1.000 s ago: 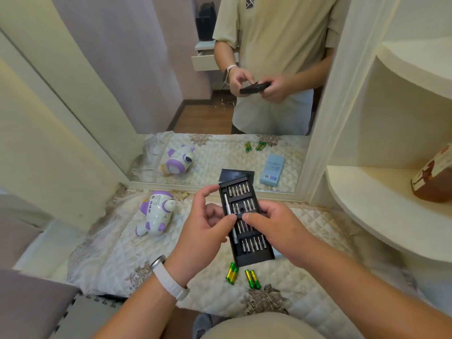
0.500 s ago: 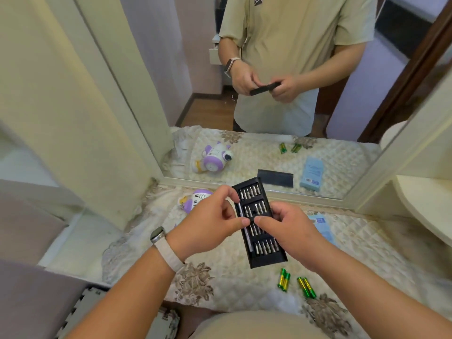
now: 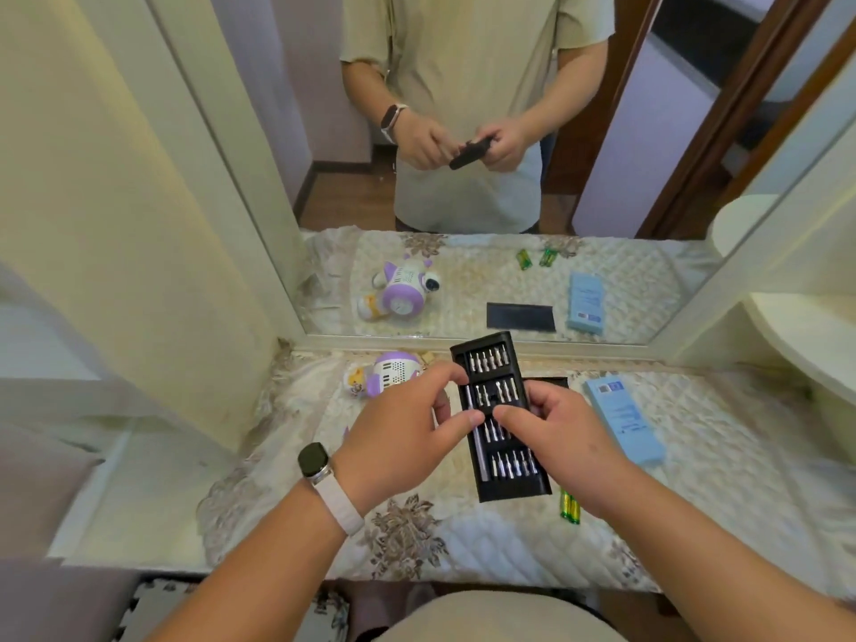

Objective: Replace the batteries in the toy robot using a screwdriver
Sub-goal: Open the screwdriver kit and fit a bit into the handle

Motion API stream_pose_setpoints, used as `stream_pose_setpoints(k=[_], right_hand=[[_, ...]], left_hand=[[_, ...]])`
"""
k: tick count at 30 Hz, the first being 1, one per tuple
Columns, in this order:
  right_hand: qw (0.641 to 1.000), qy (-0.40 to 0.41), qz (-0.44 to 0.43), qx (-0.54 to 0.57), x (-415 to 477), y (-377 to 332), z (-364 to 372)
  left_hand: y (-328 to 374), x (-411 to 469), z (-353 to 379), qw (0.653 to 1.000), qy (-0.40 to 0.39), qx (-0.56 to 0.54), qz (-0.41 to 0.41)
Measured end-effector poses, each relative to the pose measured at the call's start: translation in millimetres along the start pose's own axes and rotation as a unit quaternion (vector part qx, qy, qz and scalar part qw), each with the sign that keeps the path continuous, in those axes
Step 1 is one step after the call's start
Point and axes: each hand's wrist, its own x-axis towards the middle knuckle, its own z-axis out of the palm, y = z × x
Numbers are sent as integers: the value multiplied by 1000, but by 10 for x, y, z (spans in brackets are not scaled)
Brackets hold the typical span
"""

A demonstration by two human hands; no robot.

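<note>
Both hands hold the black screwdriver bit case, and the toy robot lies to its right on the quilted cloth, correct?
No. The head view shows the toy robot to the left of the screwdriver bit case, not right. The left hand and right hand do hold it.

The person wears a short-sleeved shirt in a pale khaki beige, plain and without print where it shows in the mirror. Its loose sleeves end above the elbows. Lower down in the reflection the cloth looks paler and greyer; whether that is the same shirt or another garment cannot be told. The same beige fabric rounds up at the bottom edge of the view. Below the sleeves the arms are bare down to the left hand and the right hand. On the left wrist sits a smartwatch with a black rounded-rectangular face in a silvery case, on a broad, smooth white band.
</note>
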Motion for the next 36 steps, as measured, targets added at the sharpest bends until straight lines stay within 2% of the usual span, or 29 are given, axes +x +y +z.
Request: stream_pose_setpoints(k=[4, 9, 11, 16, 19, 21, 25, 29, 32, 36], right_hand=[[1000, 0, -1, -12, 51, -17, -22], [1000, -4, -3, -4, 92, 19, -99], [1000, -8, 2, -4, 112, 69, -136], [999, -5, 20, 31, 166, 163, -252], [998, -6, 33, 46, 218, 233, -324], [997, -6, 48, 55, 257, 303, -361], [992, -20, 81, 98, 346, 468, -356], [989, -32, 124, 70, 494, 840, -336], [980, -54, 189, 40, 575, 1200, -324], [961, -68, 262, 55, 622, 1577, -252]], left_hand=[[1, 26, 17, 1000, 6, 5, -4], [81, 108, 79, 997, -18, -71, -34], [133, 145, 117, 989, -14, -133, -58], [273, 166, 334, 948, 70, -295, -100], [334, 150, 560, 920, 130, -345, -135], [377, 156, 687, 901, 166, -363, -173], [401, 171, 840, 876, 172, -380, -244], [303, 191, 854, 859, 200, -363, -302], [217, 166, 857, 854, 195, -357, -326], [103, 96, 919, 855, 173, -342, -349]])
